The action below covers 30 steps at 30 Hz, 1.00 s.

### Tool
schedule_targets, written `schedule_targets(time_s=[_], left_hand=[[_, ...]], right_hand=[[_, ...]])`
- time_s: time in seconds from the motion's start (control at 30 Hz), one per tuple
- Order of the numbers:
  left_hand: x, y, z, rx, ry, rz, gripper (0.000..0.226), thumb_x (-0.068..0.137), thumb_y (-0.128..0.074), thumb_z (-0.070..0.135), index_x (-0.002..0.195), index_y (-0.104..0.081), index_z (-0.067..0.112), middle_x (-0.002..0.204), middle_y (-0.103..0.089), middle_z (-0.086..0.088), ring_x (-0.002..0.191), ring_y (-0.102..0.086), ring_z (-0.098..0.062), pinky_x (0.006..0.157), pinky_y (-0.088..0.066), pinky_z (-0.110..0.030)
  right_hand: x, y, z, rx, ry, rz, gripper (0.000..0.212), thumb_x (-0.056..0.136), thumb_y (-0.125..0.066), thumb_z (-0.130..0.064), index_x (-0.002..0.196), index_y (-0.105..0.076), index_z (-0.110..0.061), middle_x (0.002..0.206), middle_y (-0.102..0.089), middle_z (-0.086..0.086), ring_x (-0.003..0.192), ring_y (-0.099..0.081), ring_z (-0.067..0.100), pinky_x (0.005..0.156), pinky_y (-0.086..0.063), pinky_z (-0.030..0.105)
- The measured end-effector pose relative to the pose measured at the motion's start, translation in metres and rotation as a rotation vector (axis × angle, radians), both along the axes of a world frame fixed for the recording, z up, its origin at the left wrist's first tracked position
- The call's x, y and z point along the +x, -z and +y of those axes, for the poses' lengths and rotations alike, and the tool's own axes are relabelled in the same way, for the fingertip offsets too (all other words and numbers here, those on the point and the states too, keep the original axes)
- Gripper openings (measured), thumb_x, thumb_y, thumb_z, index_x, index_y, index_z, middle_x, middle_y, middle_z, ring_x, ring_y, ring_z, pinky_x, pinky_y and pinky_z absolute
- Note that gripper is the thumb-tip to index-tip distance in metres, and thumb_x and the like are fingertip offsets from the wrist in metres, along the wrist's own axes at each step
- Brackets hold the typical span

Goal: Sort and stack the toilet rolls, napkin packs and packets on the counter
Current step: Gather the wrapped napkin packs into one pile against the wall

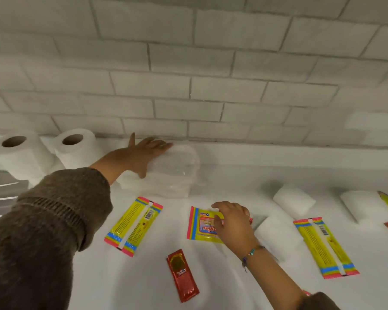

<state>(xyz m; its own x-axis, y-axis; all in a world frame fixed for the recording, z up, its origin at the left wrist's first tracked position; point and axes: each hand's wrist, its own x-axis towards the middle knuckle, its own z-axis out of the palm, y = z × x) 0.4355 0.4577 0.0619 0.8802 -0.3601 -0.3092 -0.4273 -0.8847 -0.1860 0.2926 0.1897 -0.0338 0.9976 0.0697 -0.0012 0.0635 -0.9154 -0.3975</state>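
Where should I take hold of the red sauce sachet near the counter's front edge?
Pinch the red sauce sachet across its narrow width, coming from above: it lies flat on the counter, long axis running away from you, both long edges free.

White brick wall (188,63), white counter (121,278), steel surface (0,186) at L

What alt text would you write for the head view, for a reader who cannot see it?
A person's left hand rests on a stack of clear-wrapped napkin packs by a white brick wall, while the right hand grips a yellow wipes packet on the counter. Toilet rolls, more yellow packets and a red sachet sit around them.
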Motion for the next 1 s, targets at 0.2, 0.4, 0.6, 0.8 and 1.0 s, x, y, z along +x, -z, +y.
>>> schedule_targets(time_s=[0.2,0.4,0.6,0.8,1.0], left_hand=[[0.011,0.014,0.0,0.0,-0.001,0.023,0.127,0.065,-0.077,0.014,0.143,0.02,0.037,0.159,0.01,0.003,0.146,0.004,-0.025,0.109,-0.003,-0.066],[0.015,-0.004,0.002,-0.109,-0.022,-0.129,0.113,0.068,-0.072,0.01,0.147,0.004,0.037,0.156,-0.015,0.004,0.144,-0.013,-0.021,0.111,0.001,-0.062],[0.002,0.006,-0.003,-0.075,-0.113,-0.11,0.109,0.074,-0.068,0.014,0.147,0.012,0.032,0.159,0.007,0.006,0.147,0.002,-0.021,0.109,0.005,-0.068],[-0.019,0.003,-0.01,-0.249,-0.11,-0.152,0.129,0.062,-0.08,0.028,0.146,0.018,0.029,0.158,0.016,0.005,0.145,0.017,-0.019,0.107,0.013,-0.063],[-0.06,0.006,-0.039,-0.336,-0.014,-0.208,0.119,0.068,-0.075,0.039,0.146,0.014,0.03,0.158,0.014,0.006,0.145,0.018,-0.017,0.109,0.015,-0.06]], right_hand=[[0.002,0.009,0.003,0.002,0.006,0.03,0.031,0.09,-0.046,-0.027,0.12,-0.053,-0.03,0.124,-0.057,-0.009,0.114,-0.049,0.014,0.105,-0.027,0.031],[0.0,0.004,0.003,0.002,-0.009,0.033,0.031,0.091,-0.046,-0.026,0.121,-0.053,-0.027,0.127,-0.056,-0.007,0.116,-0.048,0.015,0.107,-0.026,0.032],[-0.001,-0.003,0.004,-0.011,-0.017,0.042,0.032,0.092,-0.046,-0.027,0.123,-0.051,-0.028,0.129,-0.054,-0.008,0.119,-0.046,0.015,0.108,-0.024,0.032],[-0.006,-0.009,-0.007,0.012,0.016,-0.015,0.032,0.089,-0.049,-0.022,0.12,-0.055,-0.026,0.121,-0.059,-0.006,0.115,-0.049,0.019,0.105,-0.024,0.034],[-0.029,-0.015,-0.024,0.009,0.05,-0.043,0.031,0.09,-0.048,-0.023,0.119,-0.055,-0.027,0.119,-0.06,-0.006,0.112,-0.049,0.019,0.104,-0.025,0.034]])
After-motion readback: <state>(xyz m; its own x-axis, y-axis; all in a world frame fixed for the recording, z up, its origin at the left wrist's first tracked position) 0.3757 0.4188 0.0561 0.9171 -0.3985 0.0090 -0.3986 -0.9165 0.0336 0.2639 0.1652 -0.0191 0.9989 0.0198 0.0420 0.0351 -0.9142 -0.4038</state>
